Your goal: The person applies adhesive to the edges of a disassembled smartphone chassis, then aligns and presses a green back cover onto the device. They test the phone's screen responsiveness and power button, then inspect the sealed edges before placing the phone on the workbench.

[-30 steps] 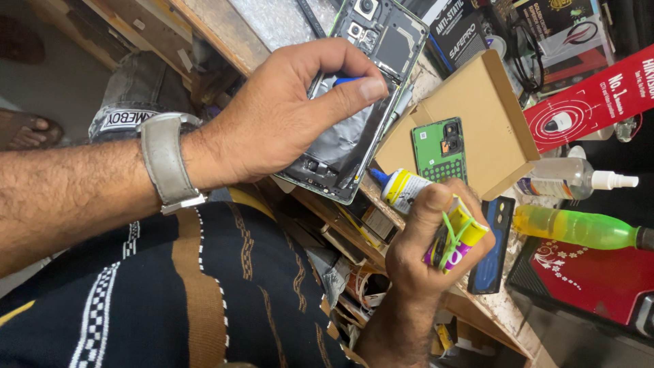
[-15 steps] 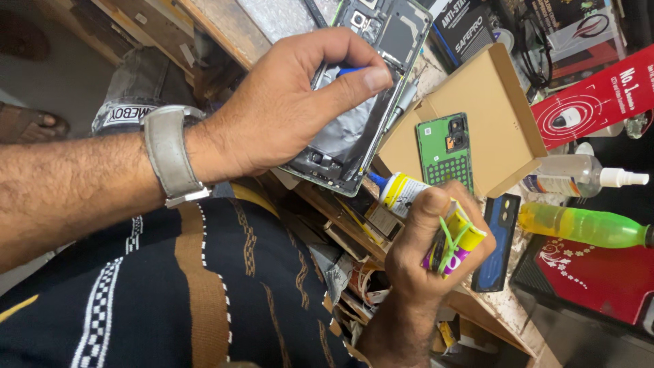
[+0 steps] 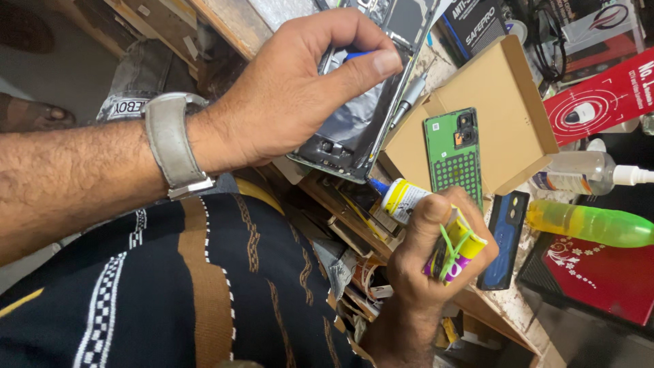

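My left hand [image 3: 286,102] grips the opened phone [image 3: 361,116] above the cardboard box [image 3: 490,109], right hand [image 3: 429,266] clutching the glue tube [image 3: 429,225] w/ nozzle just below phone's edge—mid-gluing, I reckon; next needs steady bead.

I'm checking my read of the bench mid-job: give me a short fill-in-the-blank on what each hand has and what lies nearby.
1. The left hand grips an opened ____, its back cover off.
2. The right hand holds a glue tube whose nozzle tip is coloured ____.
3. The green back cover lies on an open ____ box.
4. The strap of the wristwatch on the left wrist is coloured ____.

Missing words: smartphone; blue; cardboard; grey
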